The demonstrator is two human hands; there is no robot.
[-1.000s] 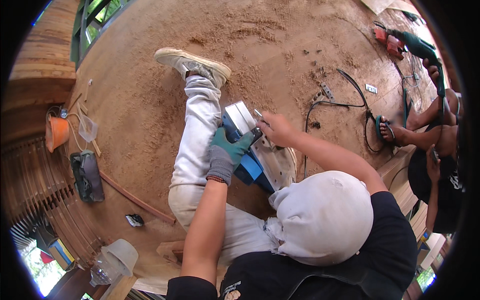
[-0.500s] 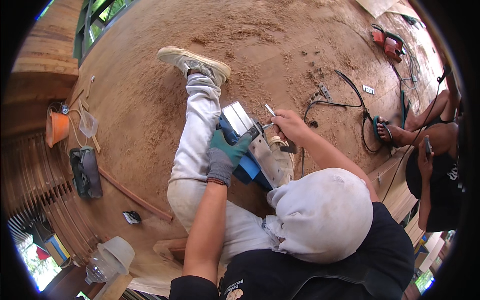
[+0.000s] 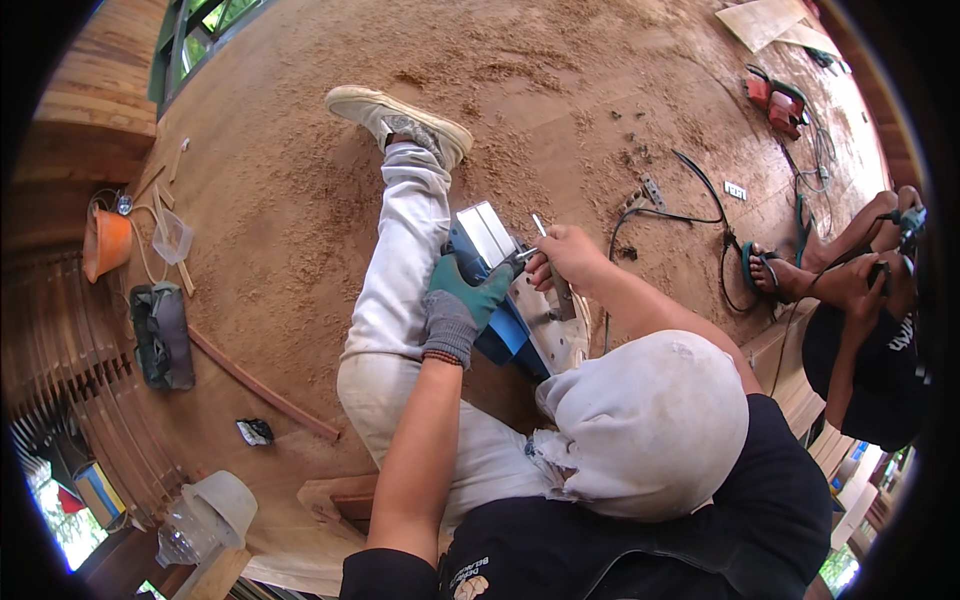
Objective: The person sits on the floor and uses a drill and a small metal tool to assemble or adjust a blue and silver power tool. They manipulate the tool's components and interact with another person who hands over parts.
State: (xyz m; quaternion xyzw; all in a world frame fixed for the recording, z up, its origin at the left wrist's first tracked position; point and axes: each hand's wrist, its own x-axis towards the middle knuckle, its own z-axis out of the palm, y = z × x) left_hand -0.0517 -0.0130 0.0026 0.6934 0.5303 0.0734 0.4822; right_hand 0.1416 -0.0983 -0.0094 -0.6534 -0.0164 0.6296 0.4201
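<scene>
An upturned blue power planer (image 3: 503,335) with a silver base plate (image 3: 487,232) rests against my leg in pale trousers. My left hand (image 3: 462,303), in a green and grey glove, grips the planer's body from the left. My bare right hand (image 3: 570,256) holds a small metal key (image 3: 539,224) at the planer's cutter area, just right of the glove. The two hands almost touch over the tool. A white cloth on my head (image 3: 650,425) hides the planer's near end.
Sawdust covers the wooden floor (image 3: 560,90). Black cables (image 3: 700,215) lie to the right, near a seated person (image 3: 870,310) holding a tool. A red power tool (image 3: 775,95) is far right. An orange bucket (image 3: 105,245), dark bag (image 3: 160,335) and wooden strip (image 3: 260,385) lie left.
My right hand with the metal key has shifted slightly along the planer's top. The gloved left hand keeps its grip, and the planer has hardly moved.
</scene>
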